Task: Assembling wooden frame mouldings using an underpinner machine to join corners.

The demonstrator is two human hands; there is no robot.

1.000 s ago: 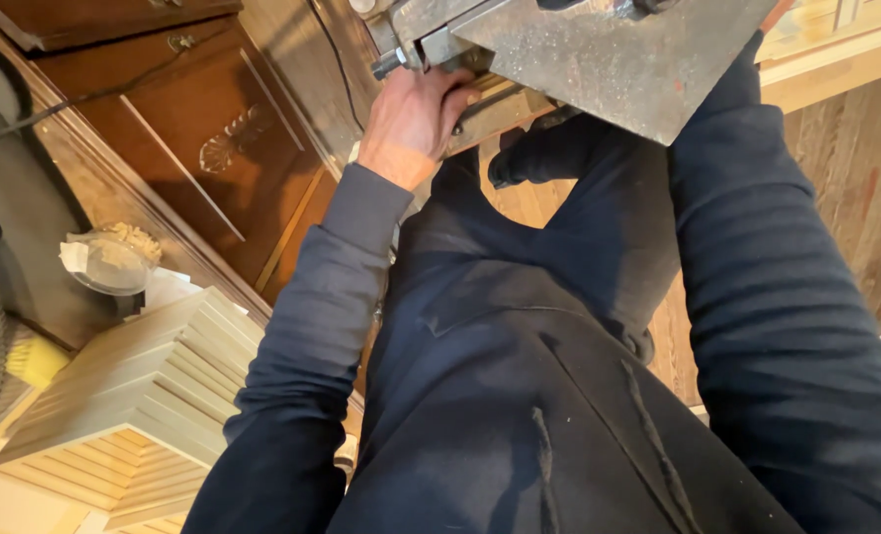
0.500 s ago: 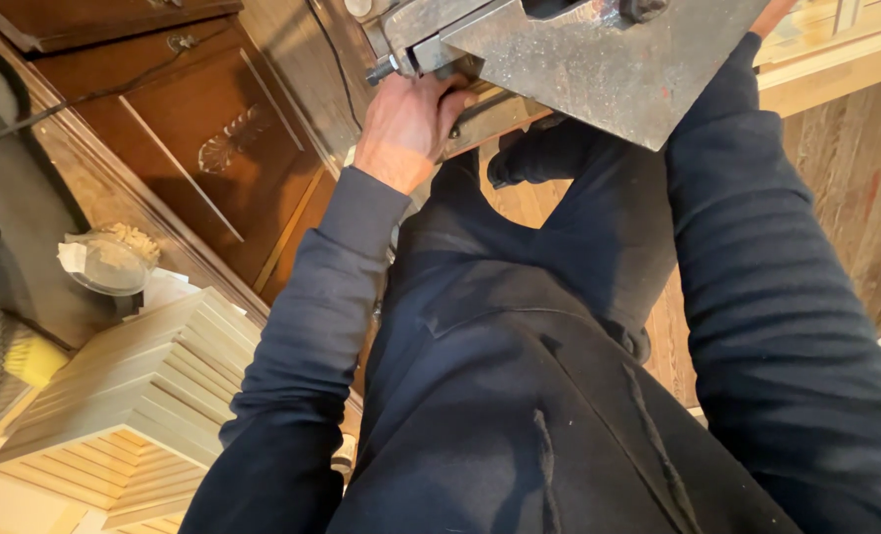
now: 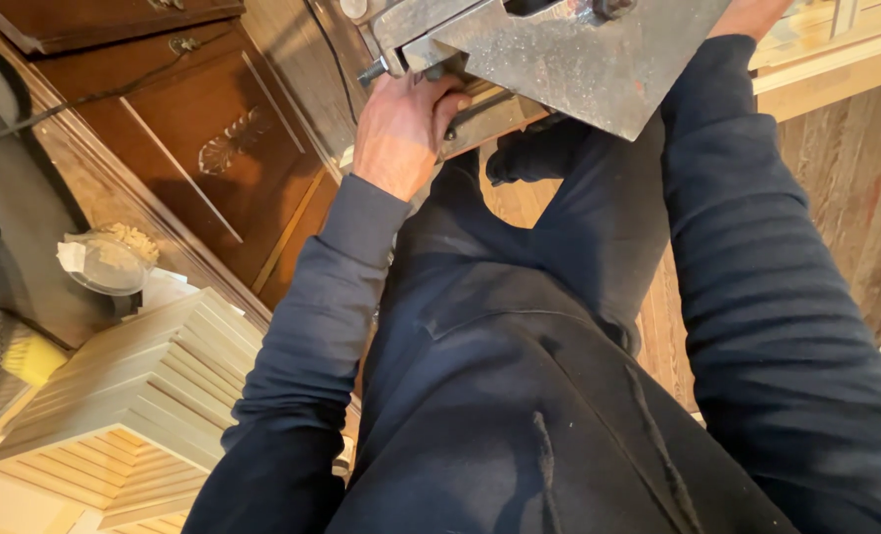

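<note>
— Gripping is being done by the left hand [image 3: 401, 129]: its fingers are being curled around the underside edge of a grey metal plate [image 3: 579, 59], next to a bolt [image 3: 373, 71] sticking out just beside the grip.

— And the right hand [image 3: 752, 15]?

— Only its wrist is being shown at the frame's top, past the plate's far corner; whether that grip is closed cannot be told.

— What is being risked?

— Fingers are being kept under a heavy plate, so pinching is judged likely if it is being let drop. Below the grip, legs and a dark shoe [image 3: 525, 158] are being exposed. A dark wooden cabinet [image 3: 193, 129] is being passed closely beside the grip and could be struck.
</note>
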